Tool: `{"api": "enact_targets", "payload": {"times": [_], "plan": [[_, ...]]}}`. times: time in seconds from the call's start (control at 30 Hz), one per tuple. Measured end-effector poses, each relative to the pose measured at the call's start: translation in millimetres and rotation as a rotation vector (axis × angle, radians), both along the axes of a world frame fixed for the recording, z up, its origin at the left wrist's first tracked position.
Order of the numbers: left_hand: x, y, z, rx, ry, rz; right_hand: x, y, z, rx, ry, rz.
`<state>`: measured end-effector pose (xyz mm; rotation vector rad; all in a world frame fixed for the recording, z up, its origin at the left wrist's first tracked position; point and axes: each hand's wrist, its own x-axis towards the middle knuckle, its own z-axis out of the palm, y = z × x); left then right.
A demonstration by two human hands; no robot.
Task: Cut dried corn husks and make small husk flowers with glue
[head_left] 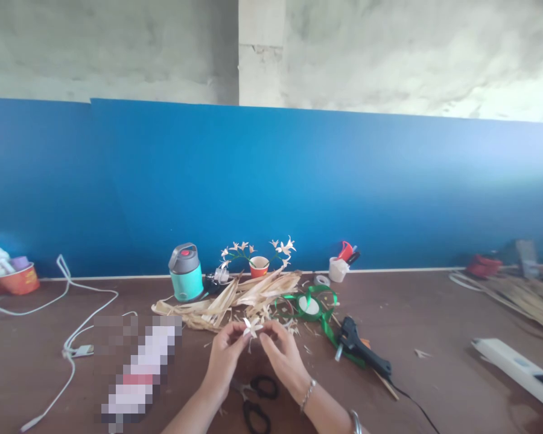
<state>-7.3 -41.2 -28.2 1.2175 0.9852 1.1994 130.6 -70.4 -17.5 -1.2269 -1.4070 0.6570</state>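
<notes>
the left hand (226, 349) and right hand (281, 351) pinched a pale flower (252, 327) between their fingertips — it sat just nearer than the dried husks (226, 301). scissors (244, 393) lay between the forearms; a black glue gun (364, 348) rested rightward — touching green ribbon (329, 335).

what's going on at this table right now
A person holds a small, pale flower with pointed petals in the left grip, with the right grip at its other side. Black-handled scissors lie between the forearms, and a black glue gun lies to the right. Further back, similar pale flowers on green stems lean out from a red paper cup.
</notes>
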Motion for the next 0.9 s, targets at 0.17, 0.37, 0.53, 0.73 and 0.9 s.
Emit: {"api": "enact_targets", "payload": {"times": [0.17, 0.37, 0.53, 0.73, 0.9], "plan": [[2, -1, -0.9, 0.041, 0.001, -0.045, -1, 1, 5.4, -0.106, 0.256, 0.098], [5, -1, -0.7, 0.061, 0.091, -0.031, 1, 5, -0.5, -0.097, 0.336, 0.072], [-3, 4, -3.7, 0.116, 0.152, 0.203, 12, 13, -9.5, -0.024, 0.185, -0.194], [-8, 8, -8.7, 0.131, 0.157, 0.355, 17, 16, -16.4, 0.186, -0.423, -0.140], [-7, 6, -8.5, 0.114, 0.171, 0.391, 20, 15, -18.3, 0.201, -0.627, -0.197]]}}
